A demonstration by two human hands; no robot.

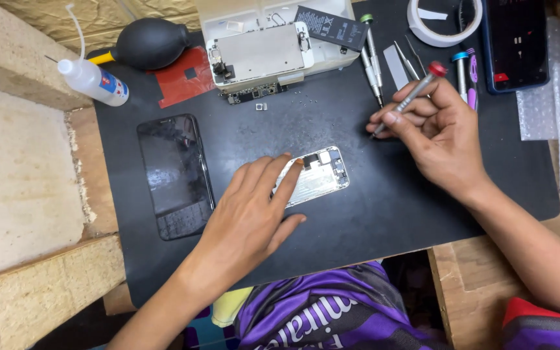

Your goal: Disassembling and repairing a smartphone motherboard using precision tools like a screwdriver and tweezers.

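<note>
My left hand [254, 207] lies flat on an opened phone housing [322, 172] in the middle of the black mat [371, 214], fingers spread, covering its left half. My right hand [435, 133] holds a thin silver screwdriver with a red cap [416, 91], tip pointing down at the mat just right of the housing, not touching it.
A detached dark screen [175, 174] lies left of my left hand. At the back sit a phone display assembly on a white tray [260, 55], a battery [330, 27], a black air blower [150, 42], a squeeze bottle [92, 79], more screwdrivers [372, 61], tape roll [445, 23], another phone [516, 42].
</note>
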